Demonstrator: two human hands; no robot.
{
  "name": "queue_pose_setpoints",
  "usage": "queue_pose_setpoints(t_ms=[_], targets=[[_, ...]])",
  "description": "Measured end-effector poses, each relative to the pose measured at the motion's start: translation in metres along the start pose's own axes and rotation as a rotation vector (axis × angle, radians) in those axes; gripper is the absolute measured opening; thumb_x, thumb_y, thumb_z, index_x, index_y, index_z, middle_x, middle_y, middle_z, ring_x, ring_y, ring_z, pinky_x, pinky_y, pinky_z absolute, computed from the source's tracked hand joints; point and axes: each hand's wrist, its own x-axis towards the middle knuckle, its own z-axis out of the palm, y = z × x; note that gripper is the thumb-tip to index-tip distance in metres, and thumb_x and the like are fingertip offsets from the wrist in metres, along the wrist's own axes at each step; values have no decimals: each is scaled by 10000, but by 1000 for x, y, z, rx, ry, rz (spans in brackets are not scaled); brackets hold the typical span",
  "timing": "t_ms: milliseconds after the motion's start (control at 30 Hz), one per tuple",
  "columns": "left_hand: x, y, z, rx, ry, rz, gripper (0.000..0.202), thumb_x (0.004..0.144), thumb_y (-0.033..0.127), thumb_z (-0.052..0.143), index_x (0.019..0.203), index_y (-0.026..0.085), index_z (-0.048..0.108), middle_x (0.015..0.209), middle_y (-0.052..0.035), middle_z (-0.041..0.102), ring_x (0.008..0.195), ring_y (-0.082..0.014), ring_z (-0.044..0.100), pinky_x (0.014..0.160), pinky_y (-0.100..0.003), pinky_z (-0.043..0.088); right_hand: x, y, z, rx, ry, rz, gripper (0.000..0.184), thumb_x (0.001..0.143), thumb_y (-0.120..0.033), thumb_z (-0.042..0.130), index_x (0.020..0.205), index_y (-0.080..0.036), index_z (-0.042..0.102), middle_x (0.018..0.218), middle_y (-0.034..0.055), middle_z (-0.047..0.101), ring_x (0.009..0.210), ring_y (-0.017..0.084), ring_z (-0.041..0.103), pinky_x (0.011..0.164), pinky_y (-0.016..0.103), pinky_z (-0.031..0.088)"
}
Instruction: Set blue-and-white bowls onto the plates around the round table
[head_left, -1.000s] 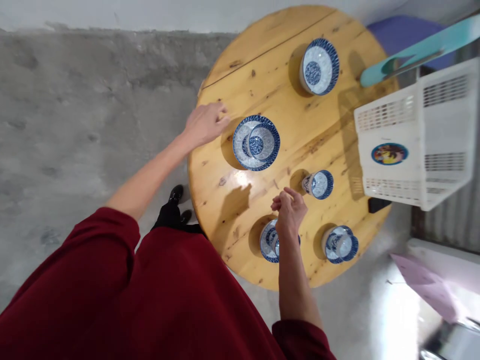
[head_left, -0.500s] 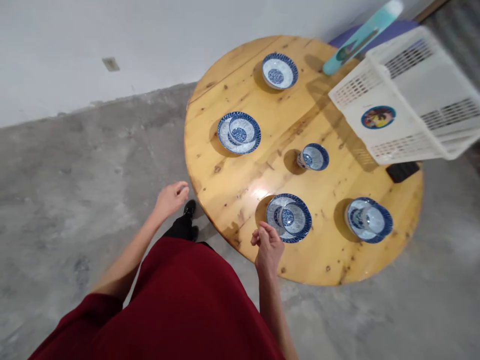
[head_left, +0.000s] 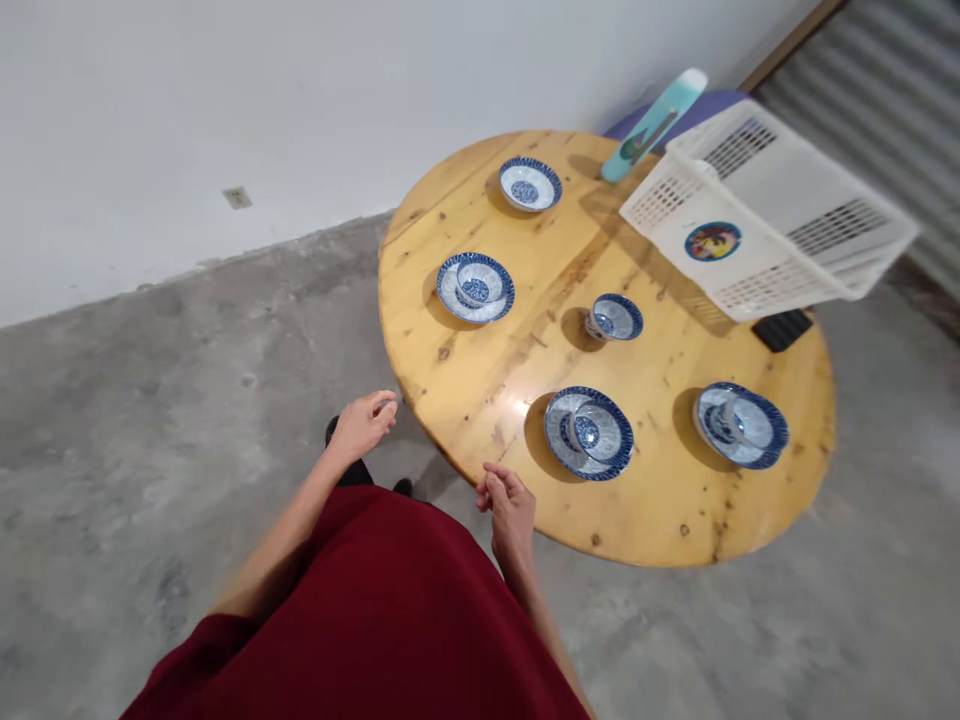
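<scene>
My left hand (head_left: 364, 428) hangs beside the table's near left edge, its fingers loosely bent and holding nothing. By the near edge, my right hand (head_left: 511, 508) is empty too, fingers slightly apart. The thing nearest to it is a blue-and-white plate (head_left: 556, 432) with a small bowl (head_left: 601, 430) on it. To the right another patterned plate (head_left: 772, 448) carries a bowl (head_left: 752, 422). Farther left stands a third plate (head_left: 448, 297) with a bowl (head_left: 480, 282) on it. A lone bowl (head_left: 616, 317) sits mid-table, and a shallow dish (head_left: 526, 187) lies toward the back.
A white plastic basket (head_left: 671, 235) stands on the far right of the round wooden table (head_left: 480, 400). Beside it are a turquoise cylinder-like container (head_left: 651, 125) and a black flat object (head_left: 782, 329). A wall with a socket (head_left: 237, 197) rises behind.
My right hand has drawn back from beside the near plate toward the table edge. My left hand stays by the edge. The camera view has shifted; the dishes keep their arrangement.
</scene>
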Motion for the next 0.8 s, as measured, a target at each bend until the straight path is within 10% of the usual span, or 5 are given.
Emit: queue_pose_setpoints(t_ms=[167,500,800], targets=[[17,-48,-68,-36,101,-57,488,887,487,442,1206,201,675,861,-37,764,745,-207,726,790,-317,542,14,-19,70,-32,-62,2,401,722,-490,712,950,-162,683,609,-39,616,459,116,507,453,243,400],[58,-153,-247,-45,301,-221,507,804,600,472,1089,223,656,800,-47,760,755,-264,743,768,-390,585,32,-70,282,-85,-294,1,341,688,-417,572,911,-171,650,593,-47,618,452,117,530,475,245,405],[181,-120,-272,1,34,6,624,830,606,462,1193,152,689,843,-76,768,748,-241,738,791,-378,561,51,-82,343,-137,-172,-2,351,740,-438,517,941,-176,637,619,-35,631,474,125,567,520,260,436]])
